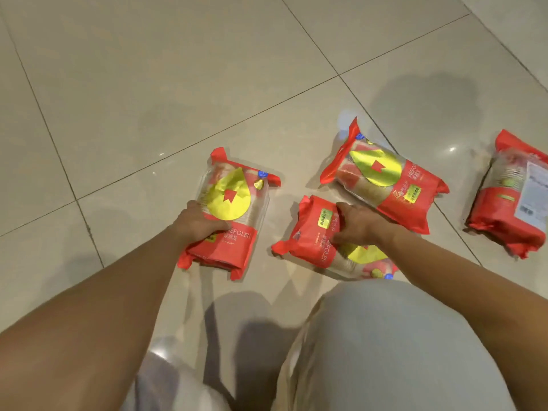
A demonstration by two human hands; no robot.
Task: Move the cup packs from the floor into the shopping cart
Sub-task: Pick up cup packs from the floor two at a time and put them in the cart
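floor (148,84): glossy beige tiles | grout lines (338,75): dark, diagonal | light: soft glare spots, faint shadows

Both bare arms reach down and forward (elbows nearly straight), left hand (199,221) and right hand (357,223) curled, gripping

The floor (148,84) is smooth glossy tile with thin dark joints and reflects light. The cup packs (382,179) are in shiny, wrinkled plastic film, partly clear, partly red. The trousers (385,336) look like matt cloth.
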